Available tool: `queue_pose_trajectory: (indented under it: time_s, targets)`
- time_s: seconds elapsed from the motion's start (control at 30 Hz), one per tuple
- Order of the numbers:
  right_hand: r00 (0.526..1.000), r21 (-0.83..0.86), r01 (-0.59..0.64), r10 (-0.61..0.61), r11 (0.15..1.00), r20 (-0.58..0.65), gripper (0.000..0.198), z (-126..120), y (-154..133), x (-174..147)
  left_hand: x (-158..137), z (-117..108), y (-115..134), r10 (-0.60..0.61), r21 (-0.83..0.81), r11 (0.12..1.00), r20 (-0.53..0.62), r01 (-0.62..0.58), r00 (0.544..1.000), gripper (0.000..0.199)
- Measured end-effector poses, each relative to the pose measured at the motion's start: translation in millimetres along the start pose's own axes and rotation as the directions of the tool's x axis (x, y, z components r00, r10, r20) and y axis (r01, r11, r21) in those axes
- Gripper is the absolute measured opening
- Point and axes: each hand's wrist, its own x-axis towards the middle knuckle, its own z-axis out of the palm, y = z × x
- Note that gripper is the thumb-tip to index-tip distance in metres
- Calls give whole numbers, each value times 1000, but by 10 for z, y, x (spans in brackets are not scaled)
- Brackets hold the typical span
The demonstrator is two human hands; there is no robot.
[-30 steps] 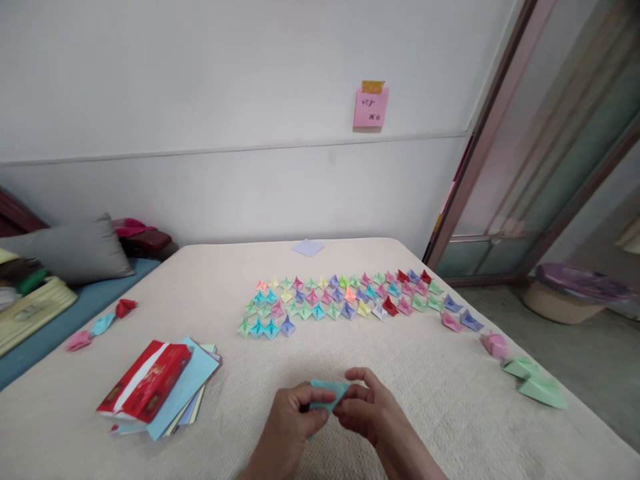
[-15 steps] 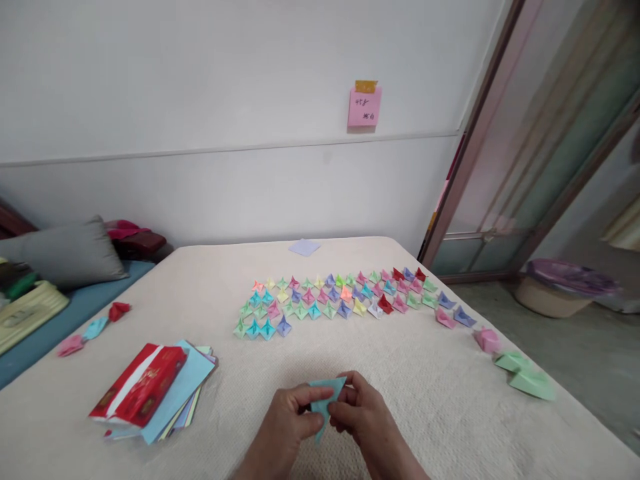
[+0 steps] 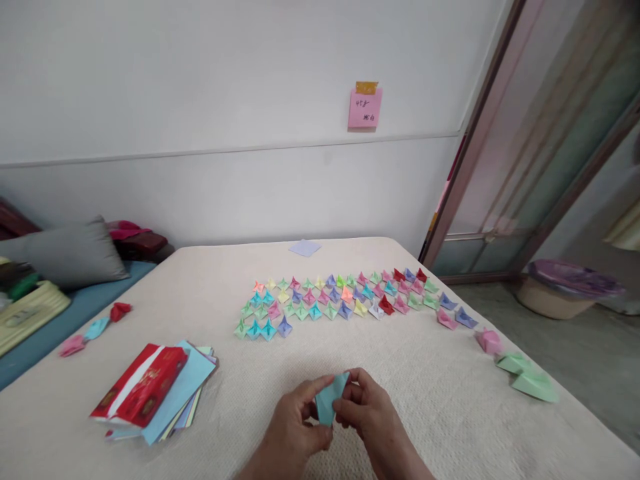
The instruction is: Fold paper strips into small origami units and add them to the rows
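Between my two hands is a small folded piece of light blue paper (image 3: pixel 327 401), held up just above the cloth-covered surface. My left hand (image 3: pixel 299 421) grips its left side, the index finger along the top and the thumb at the lower tip. At its right edge my right hand (image 3: pixel 366 408) pinches the paper between thumb and fingers. Beyond the hands, several rows of small folded paper pieces (image 3: pixel 315 311) in many colours stand on the pale cover (image 3: pixel 240 393).
To the left, a red packet (image 3: pixel 153 390) lies on a stack of coloured paper sheets (image 3: pixel 193 370). Larger folded green pieces (image 3: pixel 533 383) line the right edge. A lilac sheet (image 3: pixel 305 248) rests at the back. A pink note (image 3: pixel 365 110) is taped to the wall.
The blue paper has been turned more upright. My left thumb has moved down to its lower tip, and the left index finger has moved up off its face. My right hand keeps its pinch.
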Motion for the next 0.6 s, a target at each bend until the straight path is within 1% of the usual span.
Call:
queue_pose_trajectory:
  time_s: [0.17,0.23,0.27,0.3,0.33,0.4,0.43,0.47,0.5,0.6]
  targets:
    - [997,-11,68,-68,998,21,25,0,-38,-28,3,0,-84,-72,-12,997,-80,71,994,98]
    - [997,-15,76,-75,997,28,27,-13,-27,-21,-1,5,-57,-75,-19,997,-104,73,992,102]
    - [997,-16,77,-77,997,28,28,-21,-20,-15,-5,9,-30,-71,-28,997,-102,68,992,99]
    - [996,-13,82,-82,997,26,29,-29,-13,-9,-10,12,5,-60,-39,998,-88,56,994,91]
    - [996,-6,91,-90,996,24,29,-33,-6,-5,-17,15,44,-39,-47,998,-67,36,997,78]
    - [993,7,110,-110,994,35,29,-31,10,-2,-33,22,126,6,-39,999,-31,-7,999,43]
    - [992,14,119,-119,993,47,29,-24,21,-3,-41,25,161,17,-19,1000,-32,-18,999,29]
    - [990,20,123,-124,992,62,28,-14,36,-5,-47,28,190,23,12,1000,-48,-22,999,20]
    - [989,22,126,-127,992,78,28,-3,54,-8,-52,32,209,21,53,998,-78,-17,997,17]
    - [985,0,142,-141,990,95,26,21,111,-17,-50,42,213,24,194,981,-185,13,982,17]
